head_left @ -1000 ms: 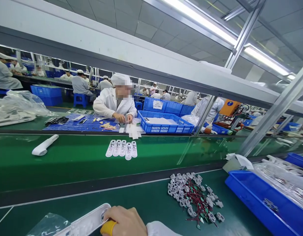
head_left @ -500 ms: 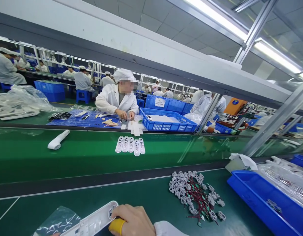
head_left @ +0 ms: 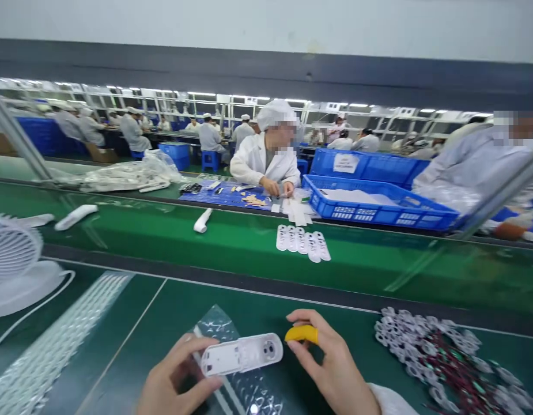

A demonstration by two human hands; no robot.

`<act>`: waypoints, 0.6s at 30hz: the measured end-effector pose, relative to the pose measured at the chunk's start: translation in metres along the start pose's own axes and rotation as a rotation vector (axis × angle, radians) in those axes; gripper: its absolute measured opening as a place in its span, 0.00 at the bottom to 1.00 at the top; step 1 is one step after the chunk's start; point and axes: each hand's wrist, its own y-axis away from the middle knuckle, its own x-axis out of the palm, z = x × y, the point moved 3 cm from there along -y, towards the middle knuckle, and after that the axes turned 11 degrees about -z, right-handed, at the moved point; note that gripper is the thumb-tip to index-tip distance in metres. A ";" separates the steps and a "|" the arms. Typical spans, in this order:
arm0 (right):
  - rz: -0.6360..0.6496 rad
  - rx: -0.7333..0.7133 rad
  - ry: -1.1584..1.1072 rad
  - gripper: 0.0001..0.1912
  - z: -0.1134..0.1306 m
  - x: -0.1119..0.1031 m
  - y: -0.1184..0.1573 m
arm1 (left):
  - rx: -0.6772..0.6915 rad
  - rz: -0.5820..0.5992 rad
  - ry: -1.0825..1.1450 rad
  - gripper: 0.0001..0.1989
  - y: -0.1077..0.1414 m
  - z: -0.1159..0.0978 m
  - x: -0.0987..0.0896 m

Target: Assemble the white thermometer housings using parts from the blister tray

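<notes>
My left hand (head_left: 177,377) grips the left end of a long white plastic housing (head_left: 244,354) between thumb and fingers. Its hollow side faces up, with two small dark round spots near the right end. Just right of that end is my right hand (head_left: 329,363), fingers apart and holding nothing, a yellow cover (head_left: 301,334) on one finger. Under the housing lies a clear plastic bag (head_left: 260,392) on the green bench. A pile of grey ring-shaped parts with dark red wires (head_left: 448,363) sits to the right.
Five white panels (head_left: 301,242) and several white handle-like parts (head_left: 76,217) lie on the green belt. A white fan grille (head_left: 11,251) and wrapped strips (head_left: 63,340) are at left. Across the belt, a person in white (head_left: 266,155) works beside a blue crate (head_left: 378,207).
The view has swung left and levelled. My right hand has come off the housing and opened. My left hand now shows clearly, holding the housing's other end.
</notes>
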 end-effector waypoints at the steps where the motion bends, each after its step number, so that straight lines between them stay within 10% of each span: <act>1: 0.022 0.019 0.010 0.04 0.000 0.004 0.000 | -0.008 0.009 0.007 0.17 0.002 -0.005 0.001; 7: 0.159 -0.008 0.140 0.06 0.008 0.018 0.003 | -0.020 0.048 0.000 0.14 0.007 -0.013 0.002; 18: 0.264 -0.519 0.449 0.19 0.012 0.028 0.007 | 0.008 0.120 -0.115 0.11 0.008 -0.017 0.001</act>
